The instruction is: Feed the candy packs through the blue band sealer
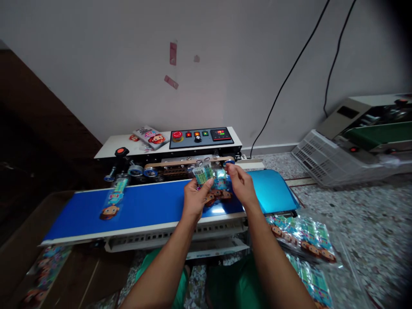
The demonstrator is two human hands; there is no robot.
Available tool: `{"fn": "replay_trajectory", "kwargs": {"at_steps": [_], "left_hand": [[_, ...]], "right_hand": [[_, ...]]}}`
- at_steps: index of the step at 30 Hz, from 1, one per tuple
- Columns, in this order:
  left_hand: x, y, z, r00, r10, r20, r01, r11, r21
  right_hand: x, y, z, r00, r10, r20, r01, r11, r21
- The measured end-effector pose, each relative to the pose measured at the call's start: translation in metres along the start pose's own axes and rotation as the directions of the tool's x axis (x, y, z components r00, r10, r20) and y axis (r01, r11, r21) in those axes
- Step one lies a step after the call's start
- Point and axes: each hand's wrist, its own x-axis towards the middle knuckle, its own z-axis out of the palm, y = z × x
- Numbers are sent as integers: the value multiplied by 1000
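My left hand [195, 196] is closed on fanned packets [203, 174] with green striped labels, over the blue conveyor belt [151, 205] of a sealing machine. Just right of them, my right hand [241, 184] has its fingers curled near the machine's right roller; whether its fingertips grip anything is too small to tell. Between the hands, clear packets with a cartoon figure [220, 184] hang or lie over the belt; their exact support is unclear. Another packet [112, 201] lies at the belt's left part, its upper end by the sealing rollers.
The control panel [201, 136] and loose packets [151, 136] sit on the machine top. A box of packets [51, 270] stands lower left. Bagged packets [305, 238] lie at the right, below a shiny blue sheet [273, 191]. A white crate [331, 161] stands farther right.
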Motion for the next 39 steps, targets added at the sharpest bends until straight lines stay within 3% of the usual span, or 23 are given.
{"fn": "replay_trajectory", "kwargs": {"at_steps": [2, 4, 7, 9, 12, 14, 17, 21, 24, 26, 29, 31, 34, 36, 39], "left_hand": [[-1, 1, 1, 999, 43, 17, -44, 999, 20], [-1, 2, 2, 999, 51, 19, -52, 998, 34], [-2, 2, 2, 1000, -10, 19, 10, 1000, 20], [-1, 2, 0, 999, -39, 17, 39, 999, -4], [0, 3, -2, 999, -47, 23, 48, 998, -41], [1, 4, -2, 998, -57, 29, 58, 997, -50], [0, 5, 0, 997, -72, 33, 74, 996, -55], [-2, 4, 2, 997, -66, 40, 68, 996, -62], [-2, 3, 3, 997, -62, 55, 65, 997, -44], [-2, 2, 3, 995, -72, 70, 75, 996, -45], [-1, 0, 3, 996, -67, 64, 70, 997, -37], [1, -1, 3, 999, -19, 46, 20, 1000, -11], [1, -1, 2, 996, 65, 61, -68, 996, 50], [0, 1, 2, 991, 84, 107, -96, 989, 110], [-3, 4, 2, 981, 83, 177, -111, 982, 152]], "right_hand": [[-8, -11, 8, 993, -11, 114, -21, 960, 279], [-14, -18, 15, 993, -23, 115, -23, 923, 383], [-15, -17, 13, 999, -3, -51, 22, 919, 395], [-10, -5, 0, 984, 46, -170, 23, 922, 386], [1, 22, -30, 957, 129, -260, -61, 965, 256], [7, 42, -48, 952, 156, -263, -149, 988, 47], [12, 61, -60, 951, 193, -242, -247, 944, -217], [16, 61, -50, 969, 178, -170, -234, 879, -416], [17, 50, -33, 984, 166, -61, -175, 874, -453], [15, 39, -22, 994, 95, -51, -108, 881, -460], [6, 17, -9, 998, -20, -58, 1, 952, -306], [-4, 1, -2, 998, -51, 39, 53, 998, -40], [-18, -18, 6, 981, -103, 164, 61, 968, 243], [-25, -24, 7, 987, -107, 119, 71, 959, 274], [-27, -20, -2, 1000, -15, -13, 17, 969, 247]]}}
